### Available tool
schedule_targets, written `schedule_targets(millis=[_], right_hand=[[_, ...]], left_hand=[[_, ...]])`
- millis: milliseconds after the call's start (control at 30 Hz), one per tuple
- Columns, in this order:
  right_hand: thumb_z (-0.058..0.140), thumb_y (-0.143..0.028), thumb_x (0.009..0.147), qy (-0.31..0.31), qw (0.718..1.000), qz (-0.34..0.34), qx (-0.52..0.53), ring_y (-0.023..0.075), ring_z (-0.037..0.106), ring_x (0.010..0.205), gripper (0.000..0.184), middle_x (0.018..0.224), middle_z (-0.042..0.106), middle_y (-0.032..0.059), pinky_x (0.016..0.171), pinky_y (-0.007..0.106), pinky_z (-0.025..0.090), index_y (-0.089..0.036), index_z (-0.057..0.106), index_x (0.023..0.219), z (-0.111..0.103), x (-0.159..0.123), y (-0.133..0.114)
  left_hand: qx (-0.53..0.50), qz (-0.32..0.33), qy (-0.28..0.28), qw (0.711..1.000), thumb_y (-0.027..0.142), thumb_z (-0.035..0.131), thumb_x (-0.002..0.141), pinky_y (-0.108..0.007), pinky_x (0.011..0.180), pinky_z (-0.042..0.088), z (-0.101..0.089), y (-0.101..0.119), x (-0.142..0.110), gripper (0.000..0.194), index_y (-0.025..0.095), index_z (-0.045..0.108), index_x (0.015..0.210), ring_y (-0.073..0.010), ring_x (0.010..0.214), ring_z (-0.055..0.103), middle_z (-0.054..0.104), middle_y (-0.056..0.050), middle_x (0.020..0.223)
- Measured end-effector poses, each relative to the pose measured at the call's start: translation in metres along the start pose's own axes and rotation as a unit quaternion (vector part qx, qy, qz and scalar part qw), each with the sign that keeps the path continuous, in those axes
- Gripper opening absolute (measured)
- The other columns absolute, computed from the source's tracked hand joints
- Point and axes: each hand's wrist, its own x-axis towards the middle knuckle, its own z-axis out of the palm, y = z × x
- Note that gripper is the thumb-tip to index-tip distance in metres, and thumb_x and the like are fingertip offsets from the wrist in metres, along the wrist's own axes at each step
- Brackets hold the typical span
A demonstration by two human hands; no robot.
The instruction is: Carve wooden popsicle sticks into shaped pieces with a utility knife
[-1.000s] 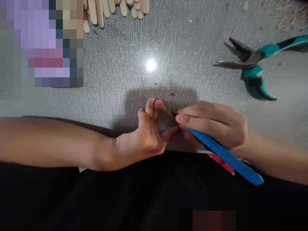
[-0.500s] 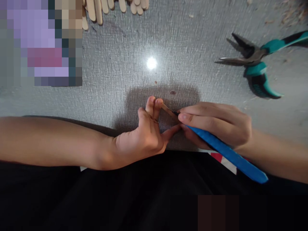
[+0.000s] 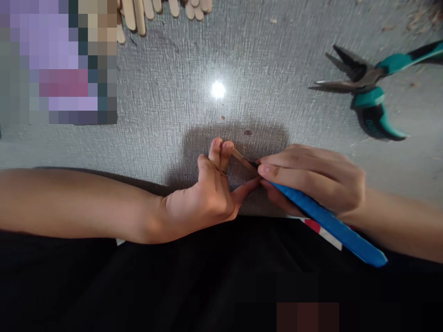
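My left hand (image 3: 216, 184) grips a small wooden craft stick (image 3: 244, 160), its fingertips at the stick's upper left end and its thumb reaching toward the lower right. My right hand (image 3: 311, 177) is closed around a blue-handled craft knife (image 3: 321, 216), held slantwise like a pen. The knife's dark tip rests against the stick between the two hands. Much of the blade and part of the stick are hidden by my right fingers. The handle's end sticks out below my right hand, over my dark clothing.
Teal-and-black pliers (image 3: 368, 85) lie with jaws apart at the right. Several craft sticks (image 3: 140, 18) lie at the top left, beside a pixelated patch. Wood shavings (image 3: 420, 18) are scattered at the upper right of the grey textured table (image 3: 166, 92).
My right hand and the knife have shifted very slightly to the right. My left hand keeps its hold on the stick, almost unmoved.
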Motion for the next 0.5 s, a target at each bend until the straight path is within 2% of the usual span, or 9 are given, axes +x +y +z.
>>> schedule_targets(millis=[133, 300, 400, 500], right_hand=[[0.078, -0.013, 0.102, -0.014, 1.000, 0.005, 0.002, 0.0264, 0.088, 0.091, 0.014, 0.110, 0.088, 0.0123, 0.079, 0.037, 0.076, -0.019, 0.080, 0.115, -0.0014, -0.0010, -0.0003], [0.081, -0.014, 0.102, 0.003, 1.000, -0.011, 0.005, 0.0260, 0.087, 0.087, 0.017, 0.109, 0.088, 0.0139, 0.076, 0.037, 0.076, -0.017, 0.079, 0.119, 0.0008, -0.0030, 0.0013], [0.080, -0.014, 0.103, 0.008, 1.000, -0.006, 0.004, 0.0253, 0.087, 0.086, 0.017, 0.108, 0.088, 0.0126, 0.075, 0.037, 0.076, -0.018, 0.079, 0.119, 0.0005, -0.0033, 0.0014], [0.079, -0.012, 0.104, -0.021, 1.000, -0.009, -0.010, 0.0263, 0.087, 0.089, 0.018, 0.112, 0.089, 0.0132, 0.076, 0.038, 0.077, -0.019, 0.080, 0.120, -0.0037, -0.0029, 0.0000]], left_hand=[[-0.017, -0.010, 0.000, 1.000, 0.034, 0.061, 0.118, -0.043, 0.074, 0.071, 0.0004, -0.0004, 0.0003, 0.060, -0.017, 0.066, 0.150, -0.0505, 0.112, 0.086, 0.079, -0.040, 0.121], [0.028, 0.007, 0.008, 1.000, 0.034, 0.062, 0.118, -0.041, 0.072, 0.070, 0.0014, -0.0002, 0.0009, 0.054, -0.012, 0.072, 0.146, -0.0486, 0.106, 0.088, 0.081, -0.037, 0.116], [-0.003, -0.002, 0.000, 1.000, 0.032, 0.063, 0.117, -0.045, 0.074, 0.070, 0.0023, 0.0014, -0.0009, 0.058, -0.012, 0.064, 0.156, -0.0521, 0.112, 0.085, 0.079, -0.039, 0.123], [-0.016, -0.006, 0.001, 1.000, 0.030, 0.064, 0.117, -0.045, 0.075, 0.071, 0.0032, 0.0022, -0.0028, 0.063, -0.013, 0.058, 0.161, -0.0532, 0.115, 0.084, 0.078, -0.040, 0.125]])
